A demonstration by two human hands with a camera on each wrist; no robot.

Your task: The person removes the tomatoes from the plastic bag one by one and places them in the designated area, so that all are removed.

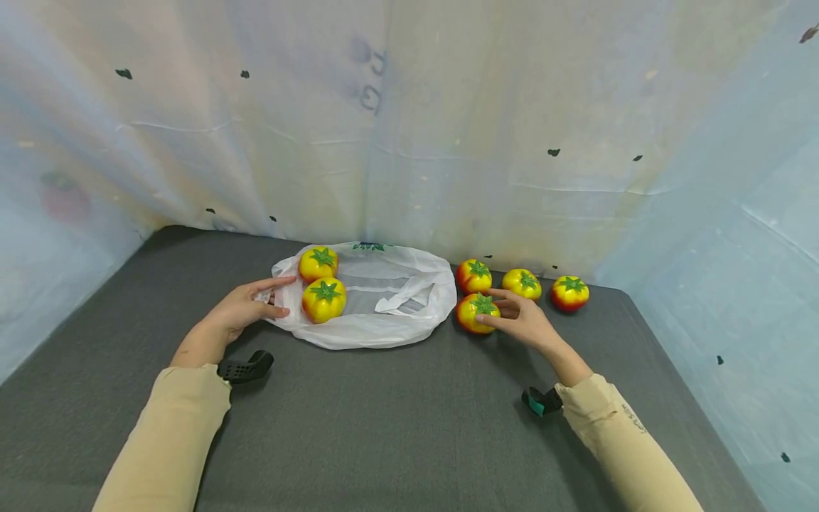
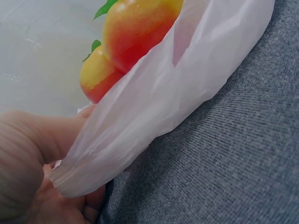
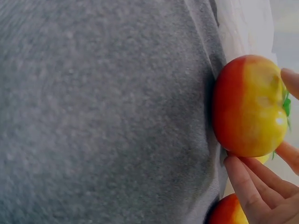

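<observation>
A white plastic bag [image 1: 365,340] lies spread with its mouth wide on the table. Two red-and-yellow tomatoes [image 1: 323,300] with green leafy tops rest inside its left part. At the bag's left edge, my left hand [image 1: 238,307] pinches the thin plastic between thumb and fingers; the gathered plastic [image 2: 135,126] shows in the left wrist view. To the right of the bag, my right hand [image 1: 526,321] holds a tomato [image 1: 473,313] between thumb and fingers. In the right wrist view that tomato [image 3: 247,107] appears low at the table surface.
Behind the held tomato is another tomato [image 1: 472,276]. Two more, a mostly yellow tomato [image 1: 521,284] and a redder tomato [image 1: 569,294], stand farther right. A pale sheet wall [image 1: 409,178] rises along the back of the grey table [image 1: 371,427] and at both sides.
</observation>
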